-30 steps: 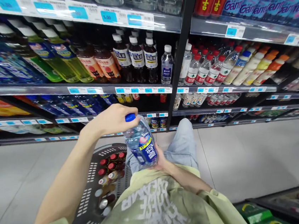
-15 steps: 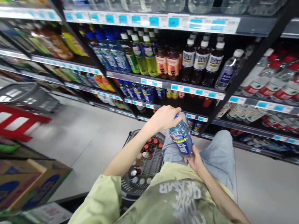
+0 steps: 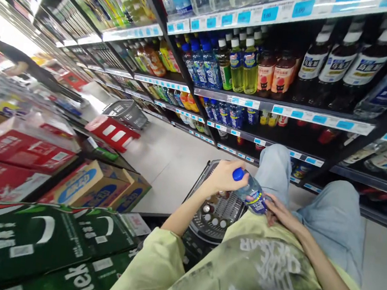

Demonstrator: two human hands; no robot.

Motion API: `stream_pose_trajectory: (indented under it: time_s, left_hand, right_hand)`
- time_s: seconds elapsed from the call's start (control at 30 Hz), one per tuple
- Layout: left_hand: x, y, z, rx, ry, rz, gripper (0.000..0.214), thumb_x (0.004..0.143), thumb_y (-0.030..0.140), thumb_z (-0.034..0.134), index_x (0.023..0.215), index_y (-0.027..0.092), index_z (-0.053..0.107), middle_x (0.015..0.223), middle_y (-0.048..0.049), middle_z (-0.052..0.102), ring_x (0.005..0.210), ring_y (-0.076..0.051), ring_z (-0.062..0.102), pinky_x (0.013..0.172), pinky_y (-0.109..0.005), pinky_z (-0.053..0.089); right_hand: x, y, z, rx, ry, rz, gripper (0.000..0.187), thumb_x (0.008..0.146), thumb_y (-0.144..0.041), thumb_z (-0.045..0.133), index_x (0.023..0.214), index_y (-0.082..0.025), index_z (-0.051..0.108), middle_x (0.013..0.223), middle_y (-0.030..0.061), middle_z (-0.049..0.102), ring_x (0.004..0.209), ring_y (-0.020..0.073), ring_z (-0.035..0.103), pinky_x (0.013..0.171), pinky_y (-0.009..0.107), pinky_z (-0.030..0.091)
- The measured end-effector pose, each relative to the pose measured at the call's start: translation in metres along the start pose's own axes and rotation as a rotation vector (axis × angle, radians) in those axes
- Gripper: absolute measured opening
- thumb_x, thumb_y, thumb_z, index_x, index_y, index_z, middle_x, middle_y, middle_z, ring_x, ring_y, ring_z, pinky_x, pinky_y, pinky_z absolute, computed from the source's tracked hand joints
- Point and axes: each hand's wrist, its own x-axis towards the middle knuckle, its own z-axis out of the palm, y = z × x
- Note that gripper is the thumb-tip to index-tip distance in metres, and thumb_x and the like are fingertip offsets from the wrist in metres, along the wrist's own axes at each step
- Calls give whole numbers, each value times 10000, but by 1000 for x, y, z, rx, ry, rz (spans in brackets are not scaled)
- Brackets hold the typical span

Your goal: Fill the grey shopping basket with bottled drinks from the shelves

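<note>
A clear plastic drink bottle with a blue cap and a blue-and-yellow label lies tilted in front of my lap. My left hand is closed round its neck, just below the cap, with the fingertips partly hidden. At the lower end, my right hand supports the base with its fingers curled against it. Below my left forearm stands a grey shopping basket holding several bottles, some with white caps.
Shelves of drinks run along the front. Green cartons, cardboard boxes and red boxes are stacked at left. A red basket and a grey basket sit on the floor; a person stands far left.
The view has swung left, bringing the green cartons, red boxes and a person into sight. The bottle has tipped so that its cap faces me more; both hands stay on it.
</note>
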Motion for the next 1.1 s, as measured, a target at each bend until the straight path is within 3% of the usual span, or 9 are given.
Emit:
stream_pose_trajectory:
  time_s: [0.1,0.23,0.43,0.67,0.9,1.1]
  left_hand:
    - [-24,-17,6,126,28,-136,176,882,398,649,856,224,656,724,8,715,632,-139,650,701,-253,486]
    - [-47,-48,27,320,-99,-292,190,918,407,645,915,221,684,828,-47,775,733,-201,727,721,-287,495]
    - [-85,-116,83,426,-318,-568,297,1006,455,592,1112,202,705,991,-114,815,907,-268,770,799,-320,505]
    - [-122,-174,158,330,-384,-743,357,1020,461,585,1186,163,689,1091,-180,805,1051,-326,770,886,-355,519]
    - [-128,-211,235,197,-410,-937,439,986,468,600,1273,141,664,1264,-229,755,1222,-376,714,1006,-404,529]
    - [-99,-230,273,176,-516,-1026,449,999,435,567,1274,88,642,1282,-263,749,1265,-383,707,1039,-412,549]
  right_hand:
    - [8,3,-7,-47,-101,62,711,881,-697,788,1379,-209,650,807,48,773,495,141,685,476,213,510]
    - [14,6,-20,-82,-187,139,793,869,-700,798,1431,-197,551,831,41,784,504,155,713,472,218,525]
    - [14,8,-25,-46,-172,169,766,875,-660,818,1411,-206,513,851,34,796,546,175,751,509,243,585]
    - [6,4,-27,17,-149,162,666,938,-615,779,1397,-212,514,907,64,827,608,191,789,533,241,594]
    - [-23,9,-29,141,-52,159,568,974,-584,748,1367,-224,550,942,71,840,660,203,808,544,234,566]
    - [-33,15,-26,172,49,134,601,950,-630,771,1346,-228,562,1045,97,842,768,223,839,570,229,569]
